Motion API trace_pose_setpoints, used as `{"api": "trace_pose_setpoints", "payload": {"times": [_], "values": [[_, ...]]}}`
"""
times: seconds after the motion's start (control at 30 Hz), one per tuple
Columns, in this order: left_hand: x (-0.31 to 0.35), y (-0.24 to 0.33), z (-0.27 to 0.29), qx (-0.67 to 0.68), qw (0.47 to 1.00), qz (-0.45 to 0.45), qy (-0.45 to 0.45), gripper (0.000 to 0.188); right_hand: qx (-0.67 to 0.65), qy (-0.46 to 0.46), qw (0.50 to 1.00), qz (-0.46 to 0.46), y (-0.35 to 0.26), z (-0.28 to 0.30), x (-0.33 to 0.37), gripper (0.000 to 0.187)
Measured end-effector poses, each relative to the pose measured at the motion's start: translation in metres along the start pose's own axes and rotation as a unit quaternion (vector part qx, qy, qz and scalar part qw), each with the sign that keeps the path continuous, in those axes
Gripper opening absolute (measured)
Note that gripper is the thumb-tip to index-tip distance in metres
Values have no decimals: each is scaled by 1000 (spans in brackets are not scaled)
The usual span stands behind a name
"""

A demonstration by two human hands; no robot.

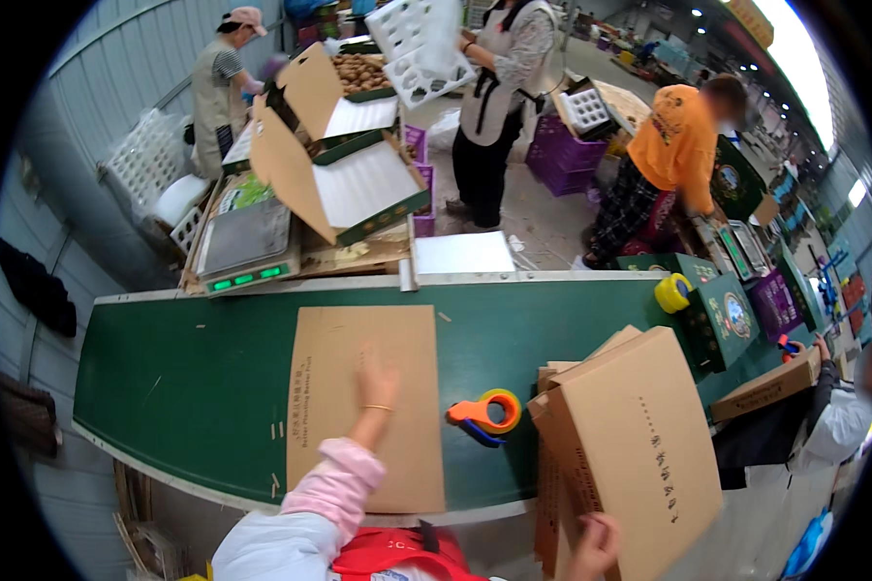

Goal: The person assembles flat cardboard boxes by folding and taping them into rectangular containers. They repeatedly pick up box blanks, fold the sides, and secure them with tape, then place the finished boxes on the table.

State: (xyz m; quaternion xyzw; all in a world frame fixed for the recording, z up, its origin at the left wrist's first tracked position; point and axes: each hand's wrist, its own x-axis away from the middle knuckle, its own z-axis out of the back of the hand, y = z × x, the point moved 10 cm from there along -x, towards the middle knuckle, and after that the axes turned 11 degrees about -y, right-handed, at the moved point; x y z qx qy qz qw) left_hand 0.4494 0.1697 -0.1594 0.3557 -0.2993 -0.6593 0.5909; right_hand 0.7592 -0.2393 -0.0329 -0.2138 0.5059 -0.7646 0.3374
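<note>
My left hand (378, 381) reaches over a flat brown cardboard box (358, 465) with print along its left side, lying on the green work surface. The fingers look stretched out and are a little blurred; they hold nothing. At the lower right, my right hand (596, 545) pinches the near edge of another folded cardboard box (639, 426). This one leans tilted against several more brown cardboard pieces (549, 484). Between the two boxes lies an orange and blue tape dispenser (484, 414) with a roll of yellow tape.
Beyond the green conveyor belt (184, 358) stand a scale (249, 247) with green digits and open green cartons (368, 189). Yellow tape rolls (672, 292) and green cartons (722, 320) sit at the right. Several people work around, one in an orange top (675, 136).
</note>
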Motion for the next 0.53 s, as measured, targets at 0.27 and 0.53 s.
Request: {"api": "trace_pose_setpoints", "payload": {"times": [0.27,0.53], "values": [[69,-297,107,-133,934,328,-40,52,147,-181,930,-285,165,-326,-38,57],[21,-163,197,368,925,91,-34,52,-404,-113,906,-60,17,-336,-50,24]]}}
